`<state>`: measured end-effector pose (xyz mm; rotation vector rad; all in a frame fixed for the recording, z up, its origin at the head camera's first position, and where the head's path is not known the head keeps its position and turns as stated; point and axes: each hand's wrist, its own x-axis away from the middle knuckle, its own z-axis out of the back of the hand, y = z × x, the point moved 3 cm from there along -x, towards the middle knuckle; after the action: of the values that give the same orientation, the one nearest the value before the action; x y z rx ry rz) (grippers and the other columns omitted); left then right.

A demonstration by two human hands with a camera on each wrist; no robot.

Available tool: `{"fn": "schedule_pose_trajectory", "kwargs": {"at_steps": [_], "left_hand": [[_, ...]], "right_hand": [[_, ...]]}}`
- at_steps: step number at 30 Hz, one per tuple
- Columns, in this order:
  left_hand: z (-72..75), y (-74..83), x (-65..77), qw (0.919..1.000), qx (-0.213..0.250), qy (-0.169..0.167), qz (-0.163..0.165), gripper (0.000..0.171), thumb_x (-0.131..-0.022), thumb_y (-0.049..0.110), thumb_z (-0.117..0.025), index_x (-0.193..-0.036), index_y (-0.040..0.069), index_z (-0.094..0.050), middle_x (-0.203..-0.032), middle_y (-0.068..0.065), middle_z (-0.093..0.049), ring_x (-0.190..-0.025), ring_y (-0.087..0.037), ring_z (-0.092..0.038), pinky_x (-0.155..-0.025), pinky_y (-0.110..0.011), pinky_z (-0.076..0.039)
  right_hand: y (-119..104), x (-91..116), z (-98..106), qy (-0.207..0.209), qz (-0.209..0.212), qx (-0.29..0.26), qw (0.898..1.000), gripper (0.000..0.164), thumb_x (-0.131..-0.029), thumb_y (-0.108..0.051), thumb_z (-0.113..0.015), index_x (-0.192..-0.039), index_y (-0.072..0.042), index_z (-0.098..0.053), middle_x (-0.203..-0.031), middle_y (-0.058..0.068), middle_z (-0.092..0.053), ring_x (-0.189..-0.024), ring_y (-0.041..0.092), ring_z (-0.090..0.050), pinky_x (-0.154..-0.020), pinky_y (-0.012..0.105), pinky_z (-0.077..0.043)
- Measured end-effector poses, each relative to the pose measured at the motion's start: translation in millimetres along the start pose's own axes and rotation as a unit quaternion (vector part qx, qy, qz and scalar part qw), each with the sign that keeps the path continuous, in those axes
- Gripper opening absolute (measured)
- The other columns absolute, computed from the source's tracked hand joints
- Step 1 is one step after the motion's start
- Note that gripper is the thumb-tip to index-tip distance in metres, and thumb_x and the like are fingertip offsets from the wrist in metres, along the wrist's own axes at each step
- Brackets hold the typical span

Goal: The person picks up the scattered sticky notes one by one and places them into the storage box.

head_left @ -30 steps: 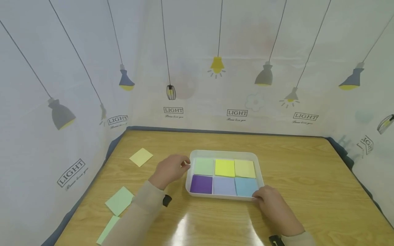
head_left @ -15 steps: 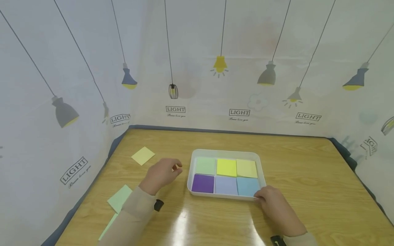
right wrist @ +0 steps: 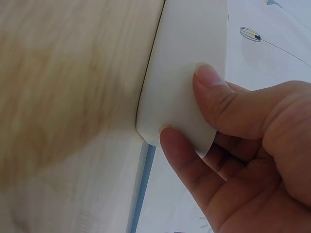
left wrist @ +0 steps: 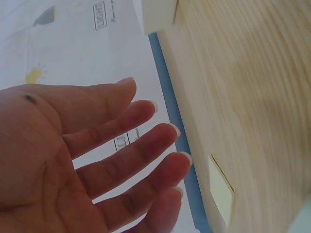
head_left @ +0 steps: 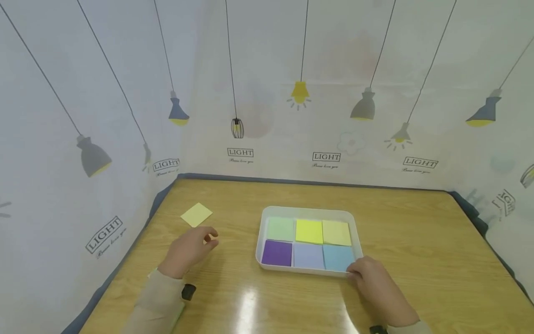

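Observation:
A white tray (head_left: 308, 211) lies on the table with square sticky notes in two rows: pale green (head_left: 280, 228), bright yellow (head_left: 309, 231) and pale yellow (head_left: 336, 233) behind; purple (head_left: 277, 253), lavender (head_left: 308, 256) and blue (head_left: 338, 257) in front. My right hand (head_left: 373, 283) pinches the tray's near right corner; the right wrist view shows the thumb on the tray's outer wall (right wrist: 189, 43). Holding nothing, my left hand (head_left: 187, 250) hovers left of the tray with loosely bent fingers, just in front of a loose pale yellow sticky note (head_left: 197, 215).
Beneath the left forearm, a green sticky note (head_left: 178, 316) shows only as a sliver, and another pale one is almost hidden behind the wrist. The wooden table (head_left: 417, 232) ends at a cloth wall (head_left: 275, 153) printed with lamps.
My left hand has drawn away from the tray's left side toward the left, its forearm now covering most of the green notes. The right hand has stayed at the tray's corner.

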<state>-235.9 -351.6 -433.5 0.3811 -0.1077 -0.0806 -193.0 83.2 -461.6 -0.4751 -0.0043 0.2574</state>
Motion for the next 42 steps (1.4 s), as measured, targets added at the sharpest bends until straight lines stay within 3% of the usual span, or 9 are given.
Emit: {"fn": "schedule_pose_trajectory", "kwargs": {"at_steps": [7, 15, 22, 25, 30, 33, 38, 42], "left_hand": [[6.1, -26.3, 11.2, 0.9999, 0.009, -0.005, 0.012, 0.028, -0.097, 0.026, -0.067, -0.120, 0.011, -0.068, -0.109, -0.010, -0.072, -0.095, -0.029, -0.068, -0.074, -0.047, -0.054], [8.2, -60.0, 24.5, 0.9986, 0.007, -0.018, 0.048, 0.032, -0.096, 0.026, -0.067, -0.122, 0.008, -0.066, -0.113, -0.015, -0.071, -0.101, -0.036, -0.067, -0.079, -0.053, -0.054], [14.3, -84.6, 24.4, 0.9996, 0.000, -0.027, -0.008, 0.037, -0.088, 0.022, -0.077, -0.122, 0.008, -0.067, -0.112, -0.016, -0.071, -0.100, -0.034, -0.067, -0.081, -0.051, -0.054], [15.8, -96.7, 26.5, 0.9991, 0.009, -0.040, -0.012, 0.040, -0.085, 0.021, -0.079, -0.121, 0.007, -0.067, -0.112, -0.017, -0.070, -0.102, -0.034, -0.066, -0.085, -0.052, -0.053], [15.5, -114.9, 22.9, 0.9972, 0.039, -0.057, 0.026, 0.044, -0.083, 0.020, -0.082, -0.119, 0.000, -0.065, -0.110, -0.022, -0.068, -0.101, -0.038, -0.064, -0.085, -0.053, -0.052], [12.4, -122.1, 20.5, 0.9969, 0.031, -0.059, 0.042, 0.047, -0.080, 0.025, -0.084, -0.114, -0.003, -0.065, -0.107, -0.021, -0.069, -0.098, -0.036, -0.064, -0.084, -0.051, -0.053], [5.6, -128.6, 20.5, 0.9956, 0.012, -0.061, 0.070, 0.048, -0.076, 0.028, -0.087, -0.107, -0.002, -0.065, -0.107, -0.018, -0.070, -0.095, -0.030, -0.065, -0.084, -0.048, -0.054], [3.0, -128.9, 20.6, 0.9929, 0.019, -0.069, 0.095, 0.046, -0.079, 0.024, -0.085, -0.108, -0.003, -0.063, -0.106, -0.018, -0.069, -0.093, -0.028, -0.064, -0.084, -0.048, -0.054]], "right_hand": [[0.6, -0.6, -0.5, 0.004, 0.010, 0.006, 1.000, 0.009, -0.086, -0.003, -0.074, -0.083, -0.011, -0.077, -0.086, 0.003, -0.072, -0.087, 0.018, -0.066, -0.079, 0.041, -0.058], [-0.1, -0.6, -1.3, 0.003, 0.017, 0.005, 1.000, 0.009, -0.085, -0.002, -0.074, -0.083, -0.010, -0.077, -0.088, 0.003, -0.073, -0.087, 0.020, -0.067, -0.078, 0.041, -0.058], [-1.2, -0.5, 0.2, 0.004, 0.014, 0.004, 1.000, 0.009, -0.086, -0.002, -0.073, -0.083, -0.009, -0.077, -0.088, 0.004, -0.073, -0.088, 0.021, -0.067, -0.079, 0.042, -0.058], [-2.6, -0.4, -0.5, 0.003, 0.017, 0.007, 1.000, 0.008, -0.085, -0.002, -0.074, -0.083, -0.009, -0.077, -0.087, 0.004, -0.073, -0.087, 0.020, -0.067, -0.078, 0.041, -0.058], [-3.8, 0.0, -0.8, 0.010, 0.023, 0.012, 1.000, 0.009, -0.085, -0.003, -0.075, -0.081, -0.011, -0.077, -0.086, 0.003, -0.073, -0.086, 0.019, -0.067, -0.078, 0.040, -0.057], [-3.7, 0.3, -0.5, 0.012, 0.021, 0.012, 1.000, 0.009, -0.085, -0.003, -0.075, -0.081, -0.011, -0.077, -0.086, 0.003, -0.073, -0.087, 0.019, -0.067, -0.078, 0.040, -0.058], [-3.9, -0.6, -1.1, 0.003, 0.020, 0.012, 1.000, 0.005, -0.087, -0.006, -0.075, -0.082, -0.007, -0.077, -0.086, 0.004, -0.073, -0.087, 0.021, -0.068, -0.079, 0.042, -0.058], [-4.2, -0.7, -1.0, 0.006, 0.022, 0.015, 1.000, 0.006, -0.086, -0.004, -0.075, -0.082, -0.008, -0.077, -0.085, 0.004, -0.073, -0.087, 0.021, -0.067, -0.079, 0.042, -0.058]]}}
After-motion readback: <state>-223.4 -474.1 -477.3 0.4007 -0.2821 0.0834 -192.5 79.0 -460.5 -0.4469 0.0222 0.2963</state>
